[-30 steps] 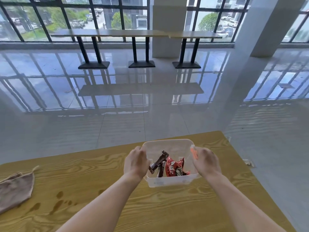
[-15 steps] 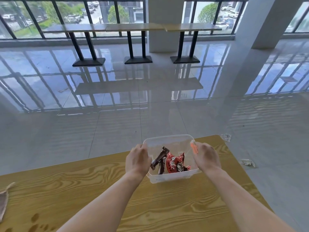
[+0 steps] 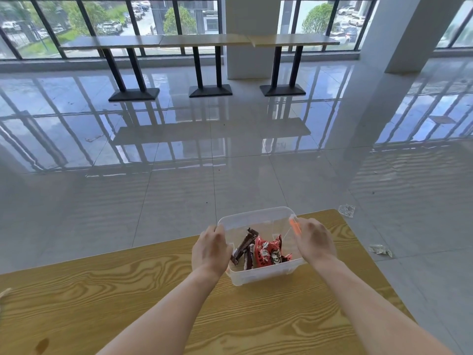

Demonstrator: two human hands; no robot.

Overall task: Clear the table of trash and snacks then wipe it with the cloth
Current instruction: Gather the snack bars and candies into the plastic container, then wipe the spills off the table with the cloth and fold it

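Two hands clasp the clear box (image 3: 258,276)

The left hand (image 3: 211,249) grips its left wall and the right hand (image 3: 316,243) its right wall, by the orange clasp (image 3: 294,226). It sits near the table (image 3: 128,290) far edge, with open floor beyond. A red packet (image 3: 268,252) and brown bars (image 3: 243,245) lie inside. The fingertips are hard to make out.

One view only, head-worn, wide-angle. It looked forward and down from the near edge of the wooden table (image 3: 128,298), close over the clear box (image 3: 258,276). Far tables (image 3: 204,41) and windows (image 3: 76,19) lined the top.
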